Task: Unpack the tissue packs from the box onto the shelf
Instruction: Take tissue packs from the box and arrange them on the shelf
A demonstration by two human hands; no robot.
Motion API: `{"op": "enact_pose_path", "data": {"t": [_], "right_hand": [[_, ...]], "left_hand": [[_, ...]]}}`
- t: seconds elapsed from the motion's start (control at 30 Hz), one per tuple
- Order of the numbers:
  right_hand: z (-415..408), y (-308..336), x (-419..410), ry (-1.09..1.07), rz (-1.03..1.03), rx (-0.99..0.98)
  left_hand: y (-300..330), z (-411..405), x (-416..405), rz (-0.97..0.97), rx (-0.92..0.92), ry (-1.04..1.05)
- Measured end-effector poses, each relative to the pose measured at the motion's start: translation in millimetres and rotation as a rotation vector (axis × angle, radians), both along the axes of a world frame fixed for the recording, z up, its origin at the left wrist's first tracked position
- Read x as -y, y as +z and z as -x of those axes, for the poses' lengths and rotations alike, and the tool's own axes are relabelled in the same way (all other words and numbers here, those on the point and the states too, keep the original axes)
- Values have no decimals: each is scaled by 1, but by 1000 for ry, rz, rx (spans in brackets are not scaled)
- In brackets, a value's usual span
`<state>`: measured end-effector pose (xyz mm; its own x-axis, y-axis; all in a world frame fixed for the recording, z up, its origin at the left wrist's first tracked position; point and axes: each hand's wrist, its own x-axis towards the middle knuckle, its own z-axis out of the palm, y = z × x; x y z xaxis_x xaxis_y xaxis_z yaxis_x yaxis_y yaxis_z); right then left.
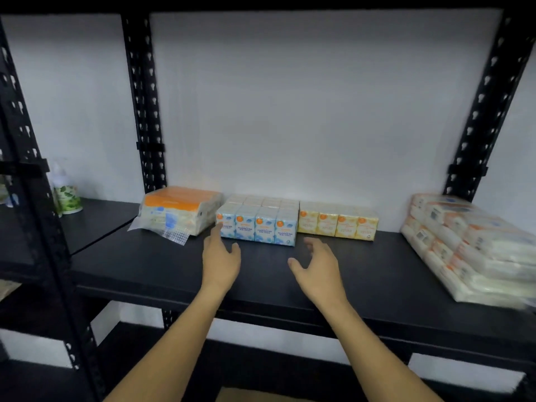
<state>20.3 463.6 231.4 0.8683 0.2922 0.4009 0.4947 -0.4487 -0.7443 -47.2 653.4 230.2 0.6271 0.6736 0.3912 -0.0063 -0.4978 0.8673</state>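
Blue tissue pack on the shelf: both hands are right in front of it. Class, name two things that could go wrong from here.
1. The left hand reaches to the corner of the blue tissue pack; a push could shove it against the orange-topped pack, which already lies askew.
2. The large wrapped bundle on the right sits tilted near the front edge of the shelf; crowding more packs in may tip it off.

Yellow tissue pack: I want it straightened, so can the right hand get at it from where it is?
Probably yes. The right hand is open over bare shelf, just in front of the yellow tissue pack, with nothing between them.
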Motion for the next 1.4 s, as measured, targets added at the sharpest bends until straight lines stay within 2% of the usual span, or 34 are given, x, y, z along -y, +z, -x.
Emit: {"op": "enact_pose_path", "data": {"t": [0.07,0.2,0.3,0.37,0.43,0.53,0.6,0.7,0.77,0.93,1.1,1.2,1.4], "right_hand": [[21,0,10,7,-63,-17],[76,-12,32,70,-193,4],[117,-41,52,124,-238,58],[137,-69,65,137,-224,-2],[149,-106,79,116,-163,-116],[163,-169,103,75,41,-331],[170,-207,119,65,152,-458],[178,-252,144,64,283,-562],[178,-277,157,81,366,-635],[176,-326,165,173,532,-804],[178,-355,150,299,754,-784],[176,-370,141,397,871,-708],[170,-385,133,428,971,-750]], "left_hand": [[0,22,16,2,-16,-45],[-18,74,50,-49,73,-150],[-47,117,78,-150,126,-241],[-77,141,91,-160,102,-304],[-118,157,96,-141,1,-325],[-186,176,93,-70,-236,-314],[-227,187,93,-116,-407,-288],[-272,194,100,-126,-669,-290],[-292,191,106,-122,-781,-347],[-313,178,113,-299,-929,-456],[-322,170,113,-375,-991,-497],[-329,171,111,-392,-1039,-528],[-334,169,106,-398,-1065,-525]]}}
